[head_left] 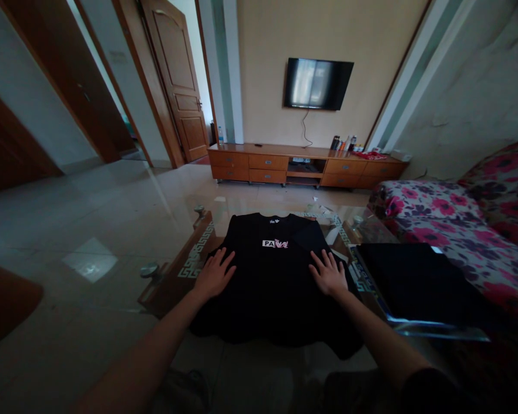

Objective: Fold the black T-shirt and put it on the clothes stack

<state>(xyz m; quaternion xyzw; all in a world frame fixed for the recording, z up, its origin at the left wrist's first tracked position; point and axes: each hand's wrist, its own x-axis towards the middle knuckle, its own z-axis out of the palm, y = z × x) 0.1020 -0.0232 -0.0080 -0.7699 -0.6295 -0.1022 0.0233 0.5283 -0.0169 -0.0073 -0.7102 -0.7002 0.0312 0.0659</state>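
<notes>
A black T-shirt (pixel 271 282) with a small white and pink print on the chest lies spread flat on a glass coffee table (pixel 190 253), collar away from me. My left hand (pixel 213 274) rests flat on the shirt's left side, fingers spread. My right hand (pixel 329 273) presses flat on the shirt's right side, where the sleeve is folded inward. Neither hand holds anything.
A stack of folded dark clothes (pixel 414 282) sits on the table's right part. A floral sofa (pixel 470 224) stands to the right. Ahead are a wooden TV cabinet (pixel 302 165) with bottles, a wall-mounted TV (pixel 317 83), a wooden door (pixel 176 80), and a shiny tiled floor (pixel 90 230).
</notes>
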